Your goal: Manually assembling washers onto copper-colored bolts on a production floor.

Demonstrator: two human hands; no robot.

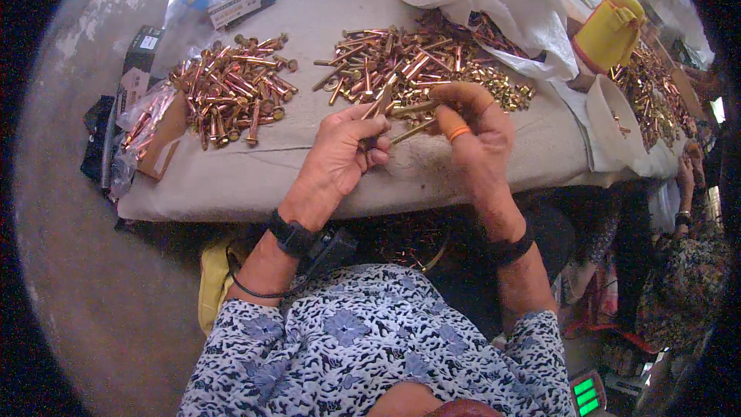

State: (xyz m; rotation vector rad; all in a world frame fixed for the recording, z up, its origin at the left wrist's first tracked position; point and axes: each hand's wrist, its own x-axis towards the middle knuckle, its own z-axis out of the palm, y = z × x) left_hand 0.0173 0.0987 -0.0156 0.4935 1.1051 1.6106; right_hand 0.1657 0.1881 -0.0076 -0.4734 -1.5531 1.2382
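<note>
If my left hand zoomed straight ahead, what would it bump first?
Probably the middle pile of bolts, just past your left hand. The bolts it holds would likely touch first, though depth is unclear here.

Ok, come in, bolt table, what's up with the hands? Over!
Left hand: holding bolts. Right hand: close alongside, grip unclear. Bolt pile and nuts: heaped just beyond.

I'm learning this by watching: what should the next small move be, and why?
Perhaps ease the right hand toward the left hand: the two are close together, the left seems to pinch bolts, and another bolt spans the gap between them.
</note>
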